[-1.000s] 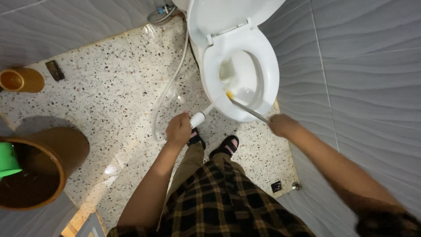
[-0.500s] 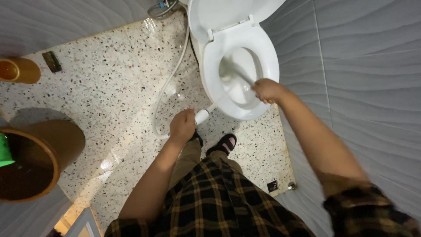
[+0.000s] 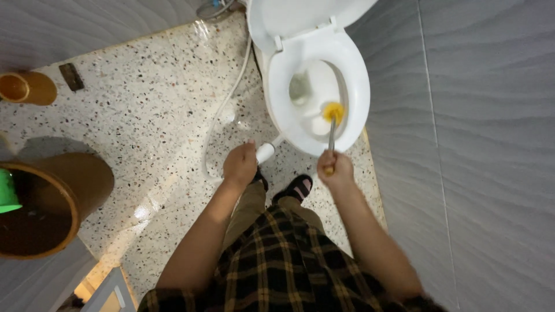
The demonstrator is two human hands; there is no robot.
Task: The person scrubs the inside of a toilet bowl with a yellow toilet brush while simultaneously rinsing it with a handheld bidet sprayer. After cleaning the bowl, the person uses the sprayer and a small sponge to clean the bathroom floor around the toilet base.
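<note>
A white toilet (image 3: 352,63) stands ahead with its lid raised against the wall. My right hand (image 3: 336,170) grips the handle of a toilet brush (image 3: 332,136), whose yellow head rests inside the bowl on the right side. My left hand (image 3: 241,164) holds a white spray nozzle (image 3: 266,152) pointed at the front of the bowl. The nozzle's white hose (image 3: 222,112) curves back across the speckled floor toward the wall.
A large brown bucket (image 3: 87,179) with a green scoop (image 3: 7,192) inside stands at the left. A small brown pot (image 3: 26,88) and a dark floor drain (image 3: 71,76) lie further back. Grey wavy tiled walls close in on the right and at the back.
My right hand pulled back from the bowl's rim toward me, and the brush now points straight ahead into the bowl. My left hand kept hold of the nozzle near the bowl's front.
</note>
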